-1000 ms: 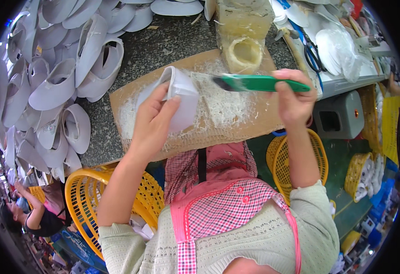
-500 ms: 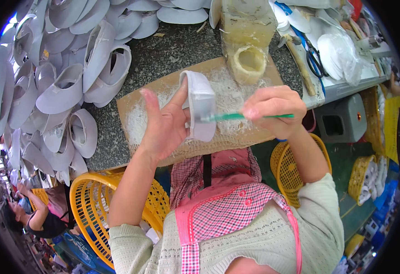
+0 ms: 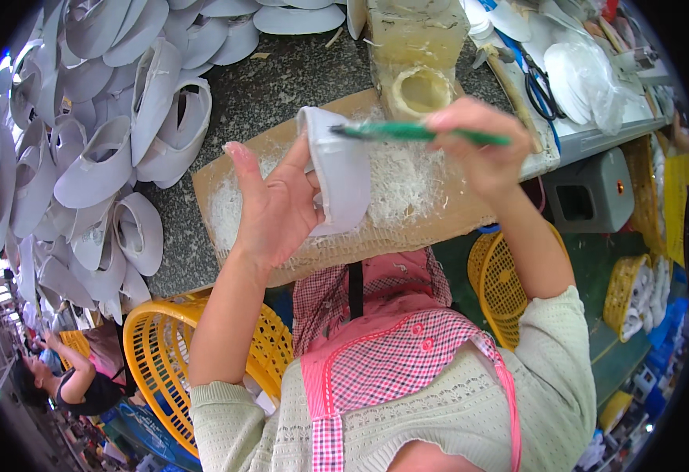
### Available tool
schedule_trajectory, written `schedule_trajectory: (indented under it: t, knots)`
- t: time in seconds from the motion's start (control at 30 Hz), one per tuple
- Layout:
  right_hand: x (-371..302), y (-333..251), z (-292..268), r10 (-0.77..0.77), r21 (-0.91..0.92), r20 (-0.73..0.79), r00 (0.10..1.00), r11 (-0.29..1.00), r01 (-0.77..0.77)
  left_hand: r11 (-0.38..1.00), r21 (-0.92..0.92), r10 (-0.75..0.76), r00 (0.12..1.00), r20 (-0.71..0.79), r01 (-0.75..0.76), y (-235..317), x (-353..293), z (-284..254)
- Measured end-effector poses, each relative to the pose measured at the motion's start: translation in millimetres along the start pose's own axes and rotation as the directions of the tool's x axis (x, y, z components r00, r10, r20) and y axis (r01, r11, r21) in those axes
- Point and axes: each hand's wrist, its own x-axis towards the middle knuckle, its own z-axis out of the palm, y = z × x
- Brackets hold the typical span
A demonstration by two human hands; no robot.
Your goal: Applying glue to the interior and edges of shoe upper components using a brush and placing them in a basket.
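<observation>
On the fingers of my left hand (image 3: 274, 208) sits a white shoe upper (image 3: 346, 185), held up over a cardboard sheet (image 3: 458, 214). The fingers reach inside its opening, partly hidden, while the thumb sticks out apart from it. My right hand (image 3: 486, 145), blurred by motion, grips a thin brush with a green handle (image 3: 396, 131). The brush's dark tip meets the upper near its top edge. Just beyond the cardboard stands a crusted, yellowish translucent container (image 3: 421, 88) with a round opening.
Many white shoe uppers (image 3: 97, 165) are heaped at the left. Scissors (image 3: 541, 90) and a wooden-handled tool (image 3: 513, 90) lie at the right. Yellow baskets (image 3: 163, 330) stand below the table on both sides. Another person (image 3: 77, 381) is at the far left.
My right hand has moved the brush upward, from the upper's middle to near its top edge. The upper has tilted in my left hand. The whole view has shifted slightly.
</observation>
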Motion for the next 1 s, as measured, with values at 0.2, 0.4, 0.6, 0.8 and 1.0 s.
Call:
schedule_trajectory:
  t: [0.2, 0.4, 0.6, 0.8, 1.0]
  knots:
    - [-15, 2, -4, -0.001, 0.199, 0.077, 0.997, 0.980, -0.015, 1.000, -0.001, 0.011, 1.000, 0.007, -0.011, -4, -7, -3]
    - [13, 12, 8, 0.192, 0.108, 0.060, 0.980, 0.974, -0.197, 0.999, -0.033, -0.005, 0.999, -0.033, 0.004, -3, -6, -4]
    - [-13, -8, 6, -0.155, 0.002, 0.300, 0.941, 0.987, 0.162, 0.999, -0.051, -0.013, 0.998, -0.058, 0.010, -2, -2, -2]
    - [-37, 2, 10, -0.207, -0.217, 0.082, 0.975, 0.951, 0.220, 0.999, 0.007, -0.043, 0.999, -0.019, 0.043, 2, 13, 1]
    - [-66, -7, 18, -0.052, -0.062, 0.185, 0.981, 0.996, 0.064, 0.980, 0.174, -0.083, 0.994, -0.075, 0.095, -2, 24, 5]
